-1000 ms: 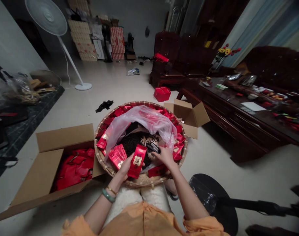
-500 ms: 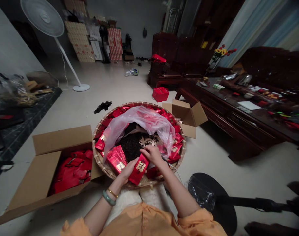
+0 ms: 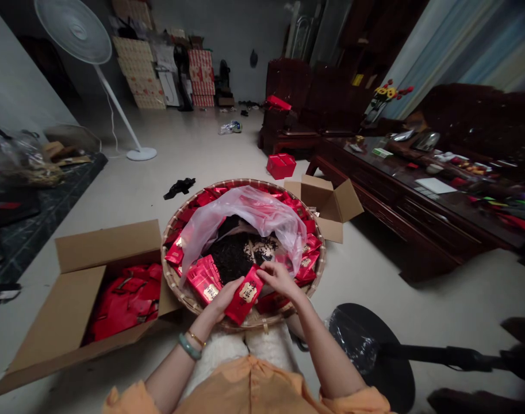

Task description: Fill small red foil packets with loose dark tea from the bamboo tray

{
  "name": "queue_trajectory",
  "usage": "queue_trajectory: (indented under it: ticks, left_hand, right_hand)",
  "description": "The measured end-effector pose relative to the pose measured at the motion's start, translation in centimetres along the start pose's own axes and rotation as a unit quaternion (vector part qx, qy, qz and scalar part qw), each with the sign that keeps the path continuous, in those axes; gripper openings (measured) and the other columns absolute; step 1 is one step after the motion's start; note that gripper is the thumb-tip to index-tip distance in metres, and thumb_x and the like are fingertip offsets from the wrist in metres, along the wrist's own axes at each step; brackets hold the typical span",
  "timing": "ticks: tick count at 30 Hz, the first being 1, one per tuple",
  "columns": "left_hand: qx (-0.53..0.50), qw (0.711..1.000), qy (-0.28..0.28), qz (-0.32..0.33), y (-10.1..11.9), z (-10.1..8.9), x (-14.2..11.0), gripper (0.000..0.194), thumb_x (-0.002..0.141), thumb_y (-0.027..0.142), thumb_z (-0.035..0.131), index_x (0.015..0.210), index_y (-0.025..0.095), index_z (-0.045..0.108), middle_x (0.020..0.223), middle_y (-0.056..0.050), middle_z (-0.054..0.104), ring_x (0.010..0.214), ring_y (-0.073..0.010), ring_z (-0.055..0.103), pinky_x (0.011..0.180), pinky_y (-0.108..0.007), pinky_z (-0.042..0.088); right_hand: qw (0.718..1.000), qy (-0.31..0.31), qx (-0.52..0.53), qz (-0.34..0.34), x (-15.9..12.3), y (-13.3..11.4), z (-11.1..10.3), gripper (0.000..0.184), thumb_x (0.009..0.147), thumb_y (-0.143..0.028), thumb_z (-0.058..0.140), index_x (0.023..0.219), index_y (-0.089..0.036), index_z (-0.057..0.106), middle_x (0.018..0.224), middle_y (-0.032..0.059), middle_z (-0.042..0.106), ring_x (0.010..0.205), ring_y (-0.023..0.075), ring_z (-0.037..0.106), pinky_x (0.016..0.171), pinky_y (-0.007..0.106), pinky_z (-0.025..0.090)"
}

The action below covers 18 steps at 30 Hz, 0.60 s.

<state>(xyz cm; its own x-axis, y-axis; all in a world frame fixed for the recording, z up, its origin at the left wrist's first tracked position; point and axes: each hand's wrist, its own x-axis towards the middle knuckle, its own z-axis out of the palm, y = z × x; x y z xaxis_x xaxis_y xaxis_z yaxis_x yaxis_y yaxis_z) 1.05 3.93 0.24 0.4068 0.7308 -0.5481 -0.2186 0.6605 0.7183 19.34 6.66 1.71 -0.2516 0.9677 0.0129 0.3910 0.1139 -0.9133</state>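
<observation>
A red tea packet point(image 3: 247, 292) with a gold label tilts over the near side of a round woven basket point(image 3: 169, 275). My left hand point(image 3: 224, 299) is closed around its left side. At the packet's upper right corner, the fingers of my right hand point(image 3: 278, 278) pinch the edge. Just beyond are dark loose tea leaves point(image 3: 228, 254) in an open clear plastic bag point(image 3: 238, 206). A stack of red packets point(image 3: 203, 277) lies left of my hands, and more packets line the basket around the bag.
An open carton point(image 3: 79, 305) of red packets stands at left, and a smaller open carton point(image 3: 331, 204) is behind the basket at right. A black round stand base point(image 3: 394, 379) is at lower right. A long dark wooden table point(image 3: 400, 201) runs along the right; a white fan point(image 3: 141, 154) stands back left.
My right hand has shifted slightly right and down, from above the packet's top to its upper right corner. The left hand keeps the packet in nearly the same place.
</observation>
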Motion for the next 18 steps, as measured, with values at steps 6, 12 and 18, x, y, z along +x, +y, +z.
queue_trajectory:
  ticks: [6,12,18]
  left_hand:
    - [0.143,0.946,0.192,0.219,2.0,-3.2,1.0,0.036,0.082,0.044,0.046,0.099,0.015,0.059,0.091,-0.011,0.068,0.072,-0.0176,0.064,0.053,-0.024,0.046]
    - [0.566,0.683,0.357,0.293,3.9,-8.0,-0.2,0.028,0.082,0.027,0.045,0.1,0.017,0.064,0.11,-0.011,0.062,0.108,-0.0273,0.05,0.1,-0.043,0.032]
    - [0.681,0.6,0.367,0.203,3.0,-9.5,-0.5,0.04,0.084,0.028,0.045,0.121,0.013,0.053,0.129,-0.018,0.048,0.123,-0.0323,0.037,0.102,-0.045,0.028]
  right_hand:
    - [0.866,0.442,0.229,0.054,-0.1,2.9,-6.2,0.032,0.076,-0.05,0.053,0.081,-0.019,0.049,0.056,-0.0037,0.053,0.045,0.011,0.053,0.046,0.023,0.045]
    - [0.781,0.587,0.212,-0.005,3.7,5.6,-11.4,0.029,0.073,-0.038,0.055,0.093,-0.018,0.047,0.078,0.0024,0.061,0.07,0.0172,0.066,0.065,0.033,0.055]
    - [0.894,0.442,-0.013,0.071,7.3,6.6,-12.2,0.032,0.07,-0.031,0.051,0.094,-0.012,0.058,0.084,0.0082,0.067,0.083,0.0215,0.063,0.076,0.035,0.051]
